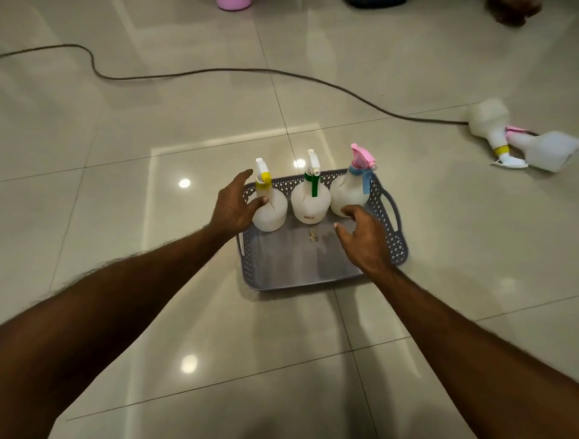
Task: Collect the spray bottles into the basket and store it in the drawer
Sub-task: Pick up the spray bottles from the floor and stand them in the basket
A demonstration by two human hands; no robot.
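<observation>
Two bare forearms reach forward over the glossy tiled floor (219,329) toward a grey perforated basket (388,241) resting on it. The left hand (235,206) has its grip spread apart, fingertips touching the side of the yellow-collared spray bottle (269,213) at the basket's left rear. The right hand (363,241) hovers inside the basket with its grip apart too, one fingertip at the base of the pink-topped spray bottle (347,194) in the right rear corner. Between these stands the green-triggered spray bottle (310,200), so three bottles stand upright in a row along the basket's far wall; a small scrap (312,235) lies on its bottom in front of them. Well off to the right, two more spray bottles (492,125) lie on their sides on the floor, overlapping and blurred. A dark cable (194,73) snakes across the tiles behind the basket toward them. At the far edge, part of a pink object (233,3) shows.
</observation>
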